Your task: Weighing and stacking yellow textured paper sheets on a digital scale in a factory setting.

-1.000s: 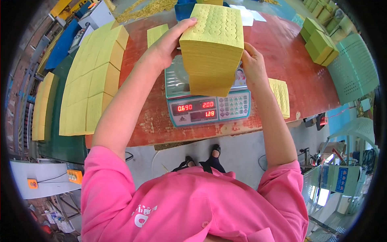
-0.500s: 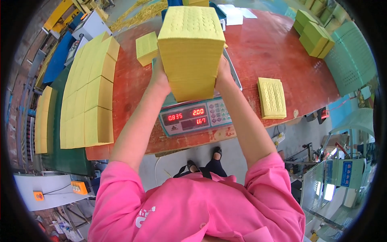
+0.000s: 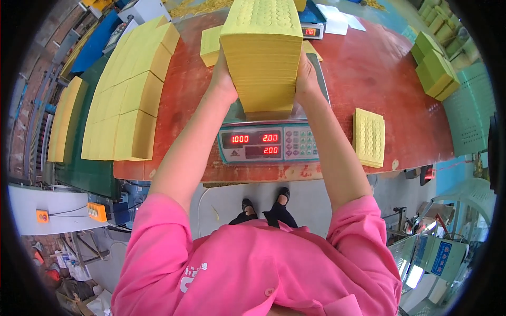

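In the head view, a person in a pink shirt (image 3: pixel 263 268) stands at a red table (image 3: pixel 390 79). The left hand (image 3: pixel 223 80) holds one side of a tall stack of yellow paper sheets (image 3: pixel 266 66), and the right hand (image 3: pixel 307 79) holds the other side. Both hands grip it, but most of the fingers are hidden behind the stack. The stack is upright, over the metal pan of a digital scale (image 3: pixel 250 151). I cannot tell if the hands bear some of its weight. Its top has rows of round, bumpy marks. Red numbers glow on the front of the scale.

A short yellow stack (image 3: pixel 369 138) lies on the table, to the right of the scale. Another short stack (image 3: pixel 210 46) sits behind the left hand. Many yellow stacks (image 3: pixel 124 100) stand close together in rows on the left. At the back are a second scale (image 3: pixel 312 31), partly hidden, and white papers (image 3: pixel 333 20). Greenish-yellow blocks (image 3: pixel 436 71) sit at the far right.
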Available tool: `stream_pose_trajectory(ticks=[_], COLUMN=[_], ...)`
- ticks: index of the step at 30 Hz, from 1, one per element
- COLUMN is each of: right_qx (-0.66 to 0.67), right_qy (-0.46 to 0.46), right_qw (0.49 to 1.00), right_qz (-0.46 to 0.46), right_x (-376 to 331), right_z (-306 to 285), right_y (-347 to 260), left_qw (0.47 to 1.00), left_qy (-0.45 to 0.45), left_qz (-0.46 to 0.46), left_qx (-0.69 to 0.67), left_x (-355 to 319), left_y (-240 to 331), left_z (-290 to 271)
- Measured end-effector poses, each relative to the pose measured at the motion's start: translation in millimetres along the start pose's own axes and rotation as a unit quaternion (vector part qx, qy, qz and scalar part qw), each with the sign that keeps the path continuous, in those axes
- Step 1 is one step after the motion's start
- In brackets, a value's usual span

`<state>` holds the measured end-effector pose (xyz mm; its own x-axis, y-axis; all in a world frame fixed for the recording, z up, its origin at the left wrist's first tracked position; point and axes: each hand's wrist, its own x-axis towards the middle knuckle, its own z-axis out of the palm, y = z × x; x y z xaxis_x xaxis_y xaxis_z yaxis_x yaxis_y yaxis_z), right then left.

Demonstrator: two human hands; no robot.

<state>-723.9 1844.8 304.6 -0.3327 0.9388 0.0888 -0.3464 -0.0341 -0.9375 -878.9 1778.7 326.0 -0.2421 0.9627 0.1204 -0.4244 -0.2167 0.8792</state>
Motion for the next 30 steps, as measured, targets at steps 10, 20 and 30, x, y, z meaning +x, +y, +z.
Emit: stream_pose_trajectory(ticks=[10,20,30], right_qx=[0.026,0.178,0.14], right_qy=[0.09,0.21,0.136], right_qw=[0.995,0.932,0.96], right_qz=[0.013,0.236,0.199], right_x=[-124,-336,-310], right_z=[-81,-48,-27], right_y=[-36,78,66], left_qw=[0.994,0.962,0.976], left_qy=[0.09,0.156,0.108], left_qz=[-0.018,-0.19,-0.167], left_qx=[-0.062,-0.117,-0.087], left_x=[-90,-246,-253], left_y=[33,24,29], left_z=[-81,-160,-142])
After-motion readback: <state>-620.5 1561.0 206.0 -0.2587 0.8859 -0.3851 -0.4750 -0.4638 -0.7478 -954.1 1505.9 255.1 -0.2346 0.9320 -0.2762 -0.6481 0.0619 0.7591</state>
